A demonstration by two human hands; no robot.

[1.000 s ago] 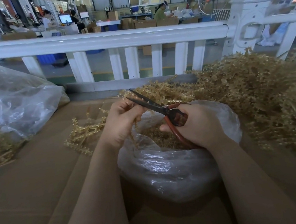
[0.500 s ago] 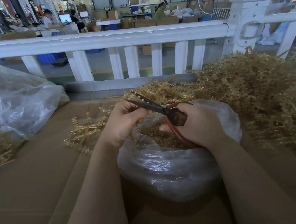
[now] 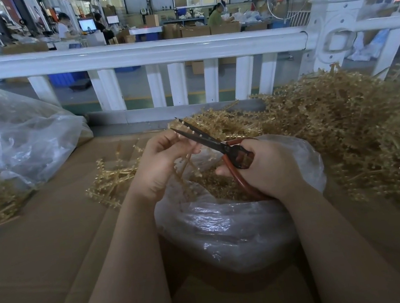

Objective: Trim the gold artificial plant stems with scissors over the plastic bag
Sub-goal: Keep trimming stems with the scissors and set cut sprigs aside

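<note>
Left hand (image 3: 161, 167) pinching a gold stem (image 3: 185, 164) above the plastic bag (image 3: 229, 228), right hand (image 3: 269, 167) gripping red-handled scissors (image 3: 221, 146), blades slightly parted at the stem, gold stem heap (image 3: 344, 132) right of the bag, cardboard (image 3: 43, 261) beneath.

Bare cardboard (image 3: 53, 247) at left gives room; gold stem pile (image 3: 356, 130) blocks right, white fence (image 3: 130, 56) blocks far side

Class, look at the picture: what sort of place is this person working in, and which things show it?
Probably a factory or packing workshop: stacked cardboard boxes behind the white railing, other workers at benches, and a large pile of gold stems.
</note>
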